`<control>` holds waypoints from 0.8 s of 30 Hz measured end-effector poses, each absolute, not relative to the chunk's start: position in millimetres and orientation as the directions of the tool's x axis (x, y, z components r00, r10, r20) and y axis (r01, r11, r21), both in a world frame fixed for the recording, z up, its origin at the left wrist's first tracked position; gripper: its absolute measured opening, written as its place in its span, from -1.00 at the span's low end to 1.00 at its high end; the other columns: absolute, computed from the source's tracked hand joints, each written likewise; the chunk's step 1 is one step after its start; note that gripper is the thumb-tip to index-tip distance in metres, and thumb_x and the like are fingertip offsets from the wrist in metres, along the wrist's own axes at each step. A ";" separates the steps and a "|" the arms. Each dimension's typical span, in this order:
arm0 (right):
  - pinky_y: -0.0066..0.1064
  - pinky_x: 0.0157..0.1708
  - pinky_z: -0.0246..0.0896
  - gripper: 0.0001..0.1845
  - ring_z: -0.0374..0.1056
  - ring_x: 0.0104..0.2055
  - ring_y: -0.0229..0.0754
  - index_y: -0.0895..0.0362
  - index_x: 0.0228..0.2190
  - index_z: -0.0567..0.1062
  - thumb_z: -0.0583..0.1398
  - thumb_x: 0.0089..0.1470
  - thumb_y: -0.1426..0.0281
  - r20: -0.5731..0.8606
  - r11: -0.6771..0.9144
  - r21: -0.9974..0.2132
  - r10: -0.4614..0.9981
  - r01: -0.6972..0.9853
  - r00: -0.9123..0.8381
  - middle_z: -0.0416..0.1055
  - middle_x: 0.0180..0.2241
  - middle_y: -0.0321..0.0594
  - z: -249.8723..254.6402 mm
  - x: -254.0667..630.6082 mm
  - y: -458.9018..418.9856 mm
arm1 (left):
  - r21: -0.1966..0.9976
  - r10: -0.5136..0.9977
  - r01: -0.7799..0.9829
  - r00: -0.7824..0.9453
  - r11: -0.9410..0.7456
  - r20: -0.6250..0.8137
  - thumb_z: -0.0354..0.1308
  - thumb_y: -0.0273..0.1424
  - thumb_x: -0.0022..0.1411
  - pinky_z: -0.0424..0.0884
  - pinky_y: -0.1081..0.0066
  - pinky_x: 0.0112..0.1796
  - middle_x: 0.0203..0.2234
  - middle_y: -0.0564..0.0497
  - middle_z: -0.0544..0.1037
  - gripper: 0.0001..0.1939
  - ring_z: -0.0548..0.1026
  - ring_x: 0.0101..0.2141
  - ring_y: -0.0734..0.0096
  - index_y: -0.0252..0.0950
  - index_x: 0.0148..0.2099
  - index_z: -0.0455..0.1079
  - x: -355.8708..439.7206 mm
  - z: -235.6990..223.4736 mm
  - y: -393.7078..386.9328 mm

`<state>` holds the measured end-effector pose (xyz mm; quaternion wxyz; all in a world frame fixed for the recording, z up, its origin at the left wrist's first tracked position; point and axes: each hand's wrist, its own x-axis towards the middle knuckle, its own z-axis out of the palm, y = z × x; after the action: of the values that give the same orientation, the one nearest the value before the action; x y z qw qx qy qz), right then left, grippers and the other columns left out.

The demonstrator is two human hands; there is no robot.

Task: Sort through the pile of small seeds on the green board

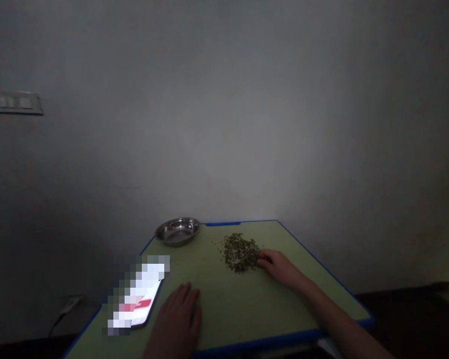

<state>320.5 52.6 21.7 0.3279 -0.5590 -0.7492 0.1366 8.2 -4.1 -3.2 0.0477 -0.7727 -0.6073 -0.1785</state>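
While the left hand (177, 316) is resting flat, fingers apart, the right hand (277, 265) is touching the dark grains (239, 252) spread on the table (247, 306); whether its curled fingers are pinching any, I cannot tell. A hasty sweep could be scattering them.

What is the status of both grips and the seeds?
Right grip at seeds, hold unclear. Left grip beside phone. Seeds spread on table, nothing blocking.
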 end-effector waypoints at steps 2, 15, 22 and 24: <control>-0.41 -0.39 0.05 -0.79 0.28 -0.41 -0.16 0.13 -0.54 0.36 0.07 0.07 0.33 0.351 0.323 -0.566 0.927 0.759 -0.132 0.38 -0.50 -0.24 19.7 320.2 57.9 | 0.143 0.925 0.956 0.198 -0.255 0.325 -0.07 -0.30 0.22 0.27 0.09 0.13 0.12 -0.10 0.42 -0.57 0.36 0.13 0.15 -0.19 0.08 0.40 8.7 -1.4 -5.4; -0.42 -0.41 0.08 -0.77 0.28 -0.42 -0.19 0.13 -0.50 0.40 0.06 0.10 0.31 0.384 0.311 -0.552 0.919 0.774 -0.095 0.39 -0.51 -0.25 23.5 325.4 63.0 | 0.148 0.940 0.957 0.200 -0.247 0.274 -0.13 -0.31 0.24 0.23 0.06 0.15 0.17 -0.15 0.37 -0.54 0.30 0.17 0.13 -0.25 0.12 0.37 11.9 4.3 -10.6; -0.42 -0.42 0.04 -0.79 0.25 -0.44 -0.20 0.12 -0.54 0.37 0.07 0.07 0.33 0.357 0.287 -0.546 0.930 0.787 -0.092 0.38 -0.52 -0.26 22.6 320.7 58.2 | 0.179 0.919 0.945 0.203 -0.275 0.339 -0.09 -0.31 0.23 0.26 0.03 0.13 0.13 -0.16 0.41 -0.57 0.34 0.14 0.10 -0.24 0.08 0.40 10.1 -1.9 -7.2; -0.41 -0.42 0.04 -0.79 0.25 -0.44 -0.19 0.11 -0.54 0.35 0.07 0.08 0.33 0.354 0.279 -0.550 0.932 0.787 -0.083 0.36 -0.52 -0.26 21.8 320.0 58.0 | 0.175 0.919 0.946 0.203 -0.273 0.337 -0.08 -0.31 0.23 0.27 0.04 0.13 0.13 -0.16 0.41 -0.57 0.35 0.14 0.10 -0.25 0.08 0.40 9.1 -4.3 -6.5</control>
<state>320.0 58.0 21.8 0.3315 -0.5904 -0.7278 0.1088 9.1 -6.5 -4.3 0.0350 -0.7747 -0.6019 -0.1906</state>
